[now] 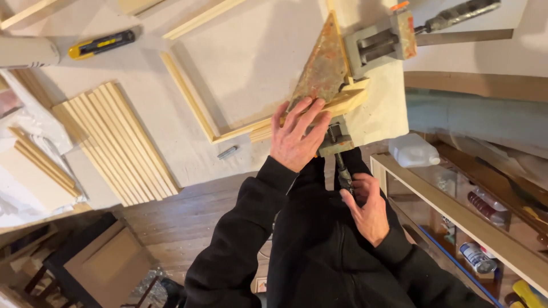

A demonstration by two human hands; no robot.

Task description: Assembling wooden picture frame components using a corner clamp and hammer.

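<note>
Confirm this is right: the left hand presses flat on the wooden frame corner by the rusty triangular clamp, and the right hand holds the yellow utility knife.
One detail is wrong. In the head view, the right hand grips the clamp's screw handle below the table edge, not the yellow utility knife, which lies untouched far off on the table. The left hand does press on the frame corner by the rusty triangular clamp.

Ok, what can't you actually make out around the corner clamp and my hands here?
Head view only:
- Clamp screw handle: the right hand wraps it, hiding its shape.
- Frame corner joint: covered by the left hand and the clamp's rusty triangular plate.
- Upper handle: cut off by the top edge.
</note>
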